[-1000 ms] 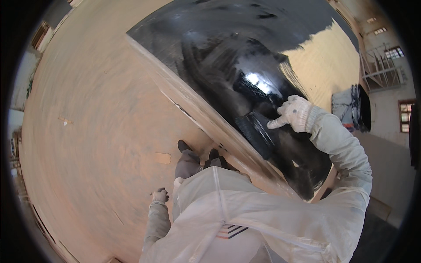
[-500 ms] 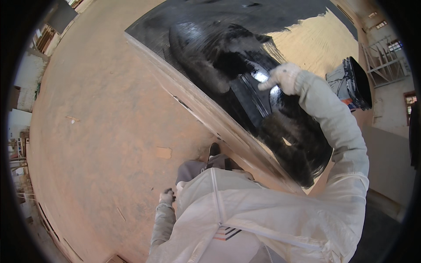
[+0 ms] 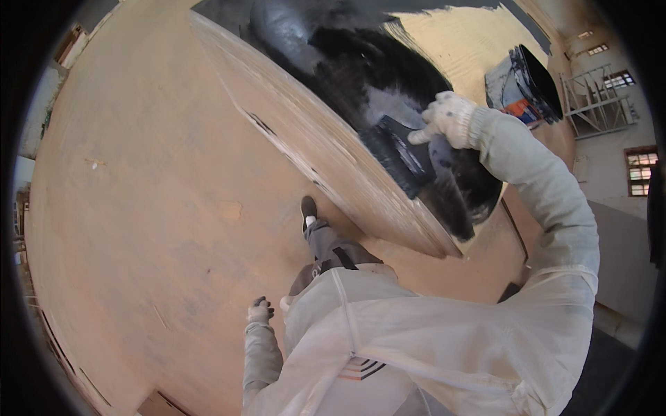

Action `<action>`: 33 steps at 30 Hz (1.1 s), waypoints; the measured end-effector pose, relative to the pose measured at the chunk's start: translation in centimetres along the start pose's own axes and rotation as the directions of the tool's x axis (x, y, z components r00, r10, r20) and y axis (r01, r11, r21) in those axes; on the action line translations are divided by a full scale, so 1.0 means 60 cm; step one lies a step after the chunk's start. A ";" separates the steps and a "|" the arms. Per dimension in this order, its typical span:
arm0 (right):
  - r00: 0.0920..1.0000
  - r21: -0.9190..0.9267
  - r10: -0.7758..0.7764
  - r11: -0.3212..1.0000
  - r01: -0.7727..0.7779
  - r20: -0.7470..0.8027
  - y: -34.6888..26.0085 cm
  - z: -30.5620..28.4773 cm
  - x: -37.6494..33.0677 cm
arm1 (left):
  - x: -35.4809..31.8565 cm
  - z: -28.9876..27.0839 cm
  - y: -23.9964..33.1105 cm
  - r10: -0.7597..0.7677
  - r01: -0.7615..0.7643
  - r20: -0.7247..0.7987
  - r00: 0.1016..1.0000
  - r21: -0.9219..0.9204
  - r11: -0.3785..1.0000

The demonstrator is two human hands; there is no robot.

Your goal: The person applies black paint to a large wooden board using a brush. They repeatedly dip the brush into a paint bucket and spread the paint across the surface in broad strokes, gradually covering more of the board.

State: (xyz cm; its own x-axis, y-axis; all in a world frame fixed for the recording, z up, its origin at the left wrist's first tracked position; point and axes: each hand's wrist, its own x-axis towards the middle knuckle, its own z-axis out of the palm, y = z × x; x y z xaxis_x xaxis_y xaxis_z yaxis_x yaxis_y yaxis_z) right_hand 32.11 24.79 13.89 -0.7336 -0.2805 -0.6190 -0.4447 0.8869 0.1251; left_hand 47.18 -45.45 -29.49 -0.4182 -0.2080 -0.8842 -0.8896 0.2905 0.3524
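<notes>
My right hand (image 3: 447, 119), in a pale, stained knitted glove, closes on a wide flat black-coated tool (image 3: 399, 156); whether it is a brush or a spreader I cannot make out. The thumb lies along the tool's top, and the other fingers are partly hidden. The tool rests at the near left edge of a large pale slab (image 3: 444, 31), part of which is covered with wet, glossy black coating (image 3: 388, 59). Down at my left side hangs my gloved left hand (image 3: 261, 310), dark at the fingertips. Its fingers are loosely bent and hold nothing visible.
A black-smeared bucket (image 3: 520, 87) stands on the slab beyond my right forearm. The slab's pale side (image 3: 305, 132) drops to a dusty floor (image 3: 152, 173). My shoe (image 3: 309, 208) is near its foot. A metal frame (image 3: 600, 104) stands against the right wall.
My right hand has drawn the tool to the slab's near left edge. My view has shifted, and my foot now shows farther forward. The left hand still hangs at my side.
</notes>
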 end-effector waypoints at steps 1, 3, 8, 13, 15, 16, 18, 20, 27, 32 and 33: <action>1.000 0.013 0.013 1.000 -0.014 0.027 -0.018 0.010 -0.028 | -0.015 0.016 -0.048 -0.026 0.025 0.023 0.999 0.030 0.999; 0.997 0.012 0.052 0.999 -0.052 0.056 -0.030 0.035 -0.075 | -0.043 0.038 -0.119 0.009 -0.018 0.079 0.997 0.114 0.993; 0.982 0.164 0.190 0.969 -0.183 -0.026 -0.003 0.055 -0.052 | -0.125 0.041 -0.238 -0.163 0.157 0.067 0.984 0.095 0.983; 0.911 0.284 0.411 0.870 -0.403 0.034 -0.012 0.006 0.012 | -0.150 0.021 -0.313 -0.142 0.129 -0.085 0.986 -0.141 0.981; 0.963 0.136 0.253 0.961 -0.239 -0.097 -0.008 0.040 -0.019 | -0.158 0.032 -0.321 -0.132 0.102 -0.133 0.982 -0.210 0.972; 0.974 0.052 0.168 0.986 -0.161 -0.154 -0.005 0.057 -0.034 | -0.167 0.041 -0.323 -0.124 0.089 -0.141 0.982 -0.231 0.969; 0.990 -0.033 0.131 0.991 -0.133 -0.046 -0.024 0.074 -0.062 | -0.185 0.085 -0.333 -0.113 0.074 -0.145 0.983 -0.247 0.966; 0.999 -0.159 0.029 0.987 -0.032 -0.022 -0.058 0.086 -0.119 | -0.209 0.139 -0.357 -0.114 0.079 -0.139 0.984 -0.237 0.968; 0.991 -0.117 -0.090 0.990 0.078 -0.101 -0.084 0.214 -0.276 | -0.309 0.364 -0.460 -0.070 0.065 -0.027 0.997 -0.157 0.985; 0.994 0.041 0.066 0.997 -0.062 -0.092 -0.031 0.233 -0.307 | -0.384 0.433 -0.538 -0.053 0.038 -0.071 0.996 -0.192 0.981; 0.993 0.103 0.094 0.991 -0.086 -0.072 -0.019 0.239 -0.300 | -0.396 0.433 -0.553 -0.057 0.041 -0.081 0.995 -0.188 0.981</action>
State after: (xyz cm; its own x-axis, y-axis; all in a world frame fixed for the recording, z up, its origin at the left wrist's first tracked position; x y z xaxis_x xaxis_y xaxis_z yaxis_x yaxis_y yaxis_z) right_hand 53.20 34.10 13.79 -0.8070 -0.2219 -0.5472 -0.3248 0.9407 0.0976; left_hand 91.41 -25.90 -28.15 -0.3801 -0.2990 -0.8753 -0.9247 0.1013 0.3669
